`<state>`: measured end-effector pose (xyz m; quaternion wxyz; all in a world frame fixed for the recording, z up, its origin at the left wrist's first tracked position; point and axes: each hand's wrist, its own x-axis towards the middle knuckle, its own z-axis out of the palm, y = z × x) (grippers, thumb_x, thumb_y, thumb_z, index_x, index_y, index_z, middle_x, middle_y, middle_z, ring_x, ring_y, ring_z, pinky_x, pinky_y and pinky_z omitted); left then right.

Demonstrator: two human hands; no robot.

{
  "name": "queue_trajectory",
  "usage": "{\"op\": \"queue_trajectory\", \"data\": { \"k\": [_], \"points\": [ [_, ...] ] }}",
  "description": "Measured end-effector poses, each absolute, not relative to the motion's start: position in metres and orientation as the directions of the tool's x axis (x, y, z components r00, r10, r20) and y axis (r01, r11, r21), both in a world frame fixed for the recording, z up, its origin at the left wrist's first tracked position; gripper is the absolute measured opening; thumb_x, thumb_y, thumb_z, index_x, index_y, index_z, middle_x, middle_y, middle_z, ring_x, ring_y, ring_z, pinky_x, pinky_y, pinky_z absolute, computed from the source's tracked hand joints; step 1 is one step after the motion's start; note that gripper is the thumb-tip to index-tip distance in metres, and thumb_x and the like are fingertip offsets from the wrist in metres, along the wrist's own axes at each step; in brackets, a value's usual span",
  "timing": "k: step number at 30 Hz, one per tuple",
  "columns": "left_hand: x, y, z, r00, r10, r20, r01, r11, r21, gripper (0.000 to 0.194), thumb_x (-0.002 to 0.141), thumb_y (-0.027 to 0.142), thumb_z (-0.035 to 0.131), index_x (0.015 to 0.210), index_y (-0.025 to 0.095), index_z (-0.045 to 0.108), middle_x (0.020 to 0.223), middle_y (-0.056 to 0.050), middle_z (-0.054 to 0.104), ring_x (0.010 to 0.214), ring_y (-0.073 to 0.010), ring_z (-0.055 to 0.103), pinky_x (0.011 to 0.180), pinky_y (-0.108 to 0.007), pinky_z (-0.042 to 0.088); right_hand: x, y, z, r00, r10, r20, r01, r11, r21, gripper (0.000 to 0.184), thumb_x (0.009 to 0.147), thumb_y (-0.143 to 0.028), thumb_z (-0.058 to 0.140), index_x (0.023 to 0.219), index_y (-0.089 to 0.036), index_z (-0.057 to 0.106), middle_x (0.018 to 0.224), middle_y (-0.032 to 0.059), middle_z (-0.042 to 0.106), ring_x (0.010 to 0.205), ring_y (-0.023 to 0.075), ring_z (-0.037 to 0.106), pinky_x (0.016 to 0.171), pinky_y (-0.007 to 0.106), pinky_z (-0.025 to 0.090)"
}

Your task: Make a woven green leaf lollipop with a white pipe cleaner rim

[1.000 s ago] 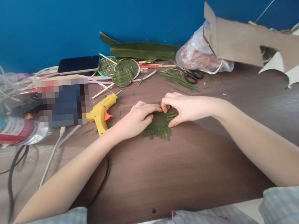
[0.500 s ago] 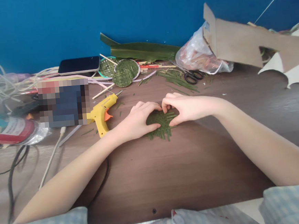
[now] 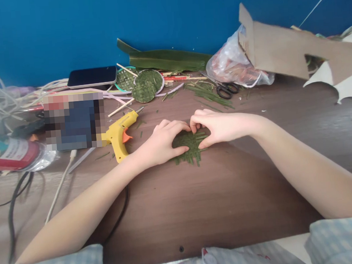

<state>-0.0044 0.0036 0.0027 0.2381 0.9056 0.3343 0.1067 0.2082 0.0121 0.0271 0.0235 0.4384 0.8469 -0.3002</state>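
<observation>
A small woven mat of green leaf strips (image 3: 189, 146) lies on the brown table (image 3: 199, 199). My left hand (image 3: 161, 143) curls over its left side, thumb pressed on the near edge and fingertips pinching at the far edge. My right hand (image 3: 216, 126) curls over its right side, fingertips meeting the left hand's at the mat's far edge, thumb on the weave. Loose strip ends stick out toward me below both hands.
A yellow glue gun (image 3: 119, 132) lies left of my hands. Behind are round woven leaf discs (image 3: 146, 85), a phone (image 3: 92, 76), long green leaves (image 3: 170, 59), scissors (image 3: 227, 89), a plastic bag (image 3: 235, 68), cardboard (image 3: 291, 51) and cables (image 3: 10, 194) at left.
My left hand has shifted slightly left and lifted its palm, uncovering more of the woven mat. The right hand has barely moved.
</observation>
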Motion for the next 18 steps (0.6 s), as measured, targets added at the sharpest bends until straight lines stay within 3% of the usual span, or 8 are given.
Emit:
{"op": "queue_trajectory", "data": {
  "k": [4, 9, 15, 18],
  "points": [
    [-0.005, 0.004, 0.006, 0.747, 0.663, 0.047, 0.546, -0.652, 0.526, 0.034, 0.08, 0.026, 0.058, 0.112, 0.019, 0.051, 0.121, -0.005, 0.057, 0.111, -0.0218, 0.048, 0.098, -0.038, 0.036, 0.215, 0.018, 0.029, -0.628, 0.718, -0.3, 0.718, 0.385, -0.58, 0.028, 0.07, -0.041, 0.06, 0.089, -0.023, 0.051, 0.094, 0.0034, 0.053, 0.086, 0.021, 0.051, 0.071, 0.032, 0.039],
    [-0.007, 0.005, 0.011, 0.658, 0.747, 0.091, 0.556, -0.564, 0.611, 0.027, 0.081, 0.012, 0.047, 0.106, 0.018, 0.055, 0.11, -0.003, 0.061, 0.096, -0.0149, 0.057, 0.088, -0.03, 0.044, 0.22, 0.025, 0.037, -0.473, 0.856, -0.211, 0.745, 0.26, -0.615, 0.012, 0.073, -0.028, 0.056, 0.083, -0.021, 0.055, 0.079, 0.0015, 0.059, 0.071, 0.0167, 0.053, 0.065, 0.031, 0.039],
    [-0.009, 0.007, 0.012, 0.62, 0.772, 0.137, 0.655, -0.606, 0.451, 0.021, 0.081, 0.016, 0.053, 0.101, 0.017, 0.056, 0.105, -0.005, 0.061, 0.102, -0.02, 0.052, 0.095, -0.038, 0.038, 0.231, 0.033, 0.031, -0.215, 0.976, -0.015, 0.797, 0.167, -0.581, 0.006, 0.071, -0.022, 0.055, 0.076, -0.019, 0.058, 0.076, 0.0036, 0.06, 0.071, 0.0188, 0.055, 0.068, 0.035, 0.041],
    [-0.01, 0.009, 0.011, 0.589, 0.802, 0.096, 0.715, -0.573, 0.401, 0.03, 0.078, 0.026, 0.06, 0.105, 0.015, 0.054, 0.109, -0.007, 0.057, 0.104, -0.0236, 0.048, 0.094, -0.04, 0.038, 0.238, 0.037, 0.025, -0.127, 0.992, 0.021, 0.827, 0.117, -0.549, 0.009, 0.07, -0.019, 0.054, 0.078, -0.019, 0.06, 0.078, 0.0051, 0.061, 0.072, 0.02, 0.056, 0.067, 0.036, 0.041]
  ]
}}
